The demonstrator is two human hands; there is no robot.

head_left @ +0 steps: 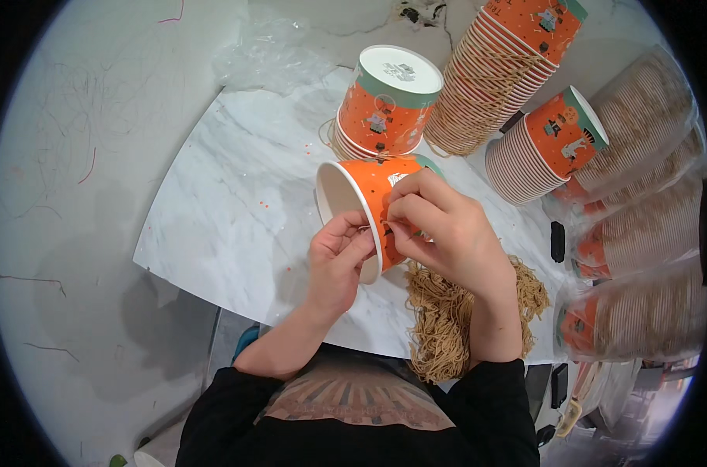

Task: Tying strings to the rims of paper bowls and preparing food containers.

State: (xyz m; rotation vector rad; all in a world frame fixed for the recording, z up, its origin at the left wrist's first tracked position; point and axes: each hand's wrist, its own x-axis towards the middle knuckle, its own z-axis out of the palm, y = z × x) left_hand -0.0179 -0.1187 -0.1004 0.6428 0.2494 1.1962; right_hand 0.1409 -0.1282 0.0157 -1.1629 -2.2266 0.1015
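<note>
Evidently the marbled table (236, 179) works as a bench, with bagged stacks (645, 315) along its right side, presumably within arm's reach. A tall stack (497, 78) leans at the back, tan strands across it. Between both hands lies the orange paper bucket (377, 175) — tipped mouth-left, perhaps so fingers reach either face of its wall. Tan cord (435, 319) lies heaped below, handily near. The right hand (447, 226) presses thumb and forefinger together outside; the left hand (334, 265) bunches fingertips inside — clamped on what, I cannot tell.
</note>
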